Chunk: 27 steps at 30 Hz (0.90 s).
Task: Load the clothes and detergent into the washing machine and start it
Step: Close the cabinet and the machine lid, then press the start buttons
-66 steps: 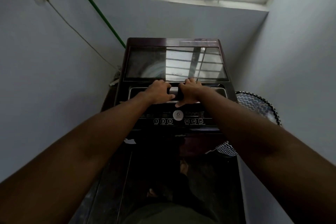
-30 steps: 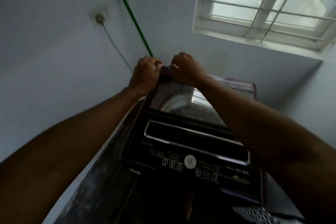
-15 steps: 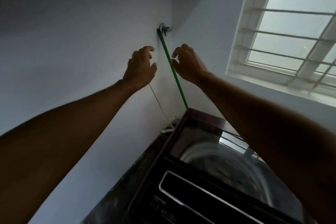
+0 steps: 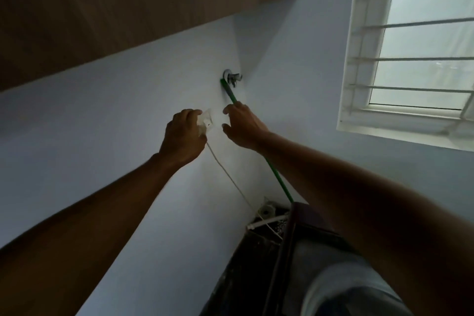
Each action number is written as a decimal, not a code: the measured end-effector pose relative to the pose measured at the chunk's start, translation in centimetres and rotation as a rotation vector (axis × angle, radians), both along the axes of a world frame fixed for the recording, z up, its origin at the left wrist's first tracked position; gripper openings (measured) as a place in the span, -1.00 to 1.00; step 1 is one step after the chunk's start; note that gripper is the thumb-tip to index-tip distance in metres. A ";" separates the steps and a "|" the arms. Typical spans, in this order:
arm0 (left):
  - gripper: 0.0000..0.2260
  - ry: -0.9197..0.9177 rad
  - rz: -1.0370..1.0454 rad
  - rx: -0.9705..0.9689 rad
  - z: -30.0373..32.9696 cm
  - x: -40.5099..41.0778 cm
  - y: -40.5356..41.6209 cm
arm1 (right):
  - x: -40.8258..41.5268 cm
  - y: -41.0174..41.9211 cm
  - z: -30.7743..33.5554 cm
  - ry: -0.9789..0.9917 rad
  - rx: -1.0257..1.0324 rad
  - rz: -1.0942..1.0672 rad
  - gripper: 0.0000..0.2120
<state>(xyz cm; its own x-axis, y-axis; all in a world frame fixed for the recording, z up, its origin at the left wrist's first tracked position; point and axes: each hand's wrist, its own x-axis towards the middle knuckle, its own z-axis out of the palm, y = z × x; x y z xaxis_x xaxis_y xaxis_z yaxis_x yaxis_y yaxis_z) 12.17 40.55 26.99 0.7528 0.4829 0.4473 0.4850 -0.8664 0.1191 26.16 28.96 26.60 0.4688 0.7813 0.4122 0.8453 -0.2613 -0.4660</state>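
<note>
I am looking up at the wall behind the washing machine (image 4: 289, 251), whose dark back corner and glass lid (image 4: 341, 287) fill the lower right. A white wall socket (image 4: 207, 120) sits on the pale wall. My left hand (image 4: 183, 136) is raised to the socket with curled fingers on the white plug; the white power cord (image 4: 230, 179) runs down from under it. My right hand (image 4: 243, 126) hovers just right of the socket, thumb and forefinger apart, holding nothing. No clothes or detergent are in view.
A metal tap (image 4: 232, 77) is fixed to the wall above the socket, and a green hose (image 4: 279, 179) runs from it down behind the machine. A barred window (image 4: 415, 59) is at the upper right. A brown wooden panel (image 4: 128, 2) spans the top left.
Both hands left the washing machine lid and rose to the wall. The view tilted upward; my left hand has reached the socket and my right hand is beside it.
</note>
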 end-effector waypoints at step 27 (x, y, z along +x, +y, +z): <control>-0.33 0.665 -0.062 0.440 -6.3 13.7 22.7 | 10.0 26.3 -14.8 0.433 -0.128 0.018 -0.55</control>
